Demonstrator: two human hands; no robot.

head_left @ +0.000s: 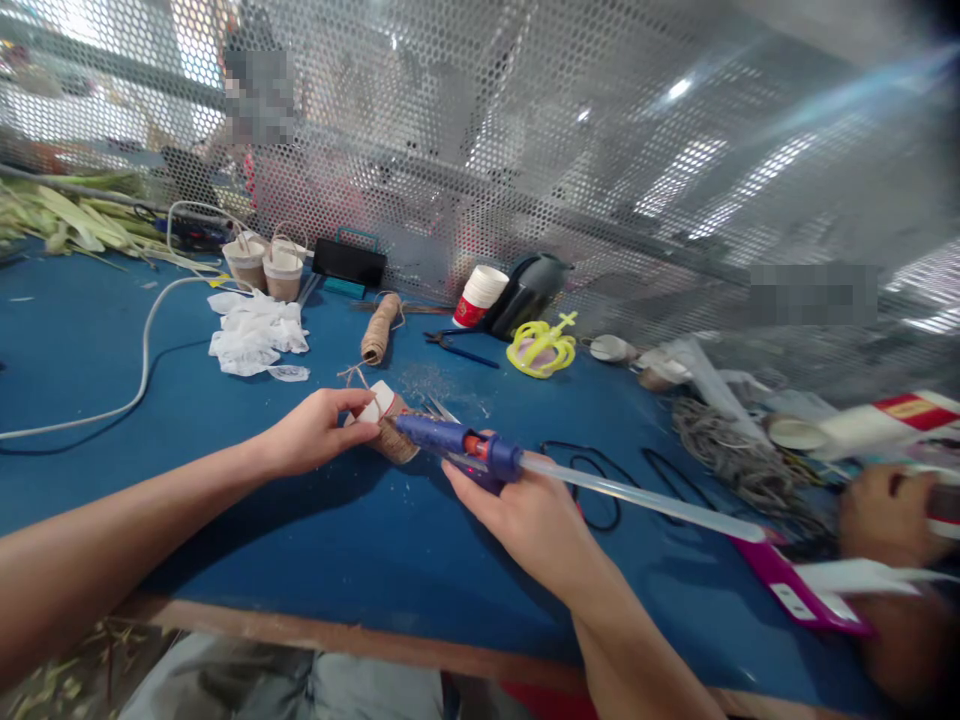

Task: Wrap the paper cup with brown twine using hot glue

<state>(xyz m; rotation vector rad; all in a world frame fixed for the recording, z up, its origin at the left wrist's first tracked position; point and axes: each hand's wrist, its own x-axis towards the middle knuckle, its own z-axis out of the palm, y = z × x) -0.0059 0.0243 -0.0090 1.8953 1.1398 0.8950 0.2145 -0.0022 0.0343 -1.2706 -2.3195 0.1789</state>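
My left hand (330, 430) pinches a small paper cup (394, 442) by its white upper part. The cup lies tilted over the table, its lower side wrapped in brown twine, and a loose twine end stands up beside my fingers. My right hand (536, 515) is wrapped round a blue glue gun (450, 440), its nozzle at the twine on the cup. A long clear glue stick (645, 495) sticks out of the gun's back. Scissor blades (444, 410) show partly behind the gun. Beyond the cup lies a roll of twine (381, 328).
On the blue table (322, 560) stand twine-wrapped cups (283, 275), crumpled white plastic (259, 335), blue-handled pliers (465, 348), a yellow crown (541, 348) and stacked paper cups (480, 297). A purple power strip (799, 590) and another person's hand (889, 520) are at right. Perforated metal (420, 150) borders the back.
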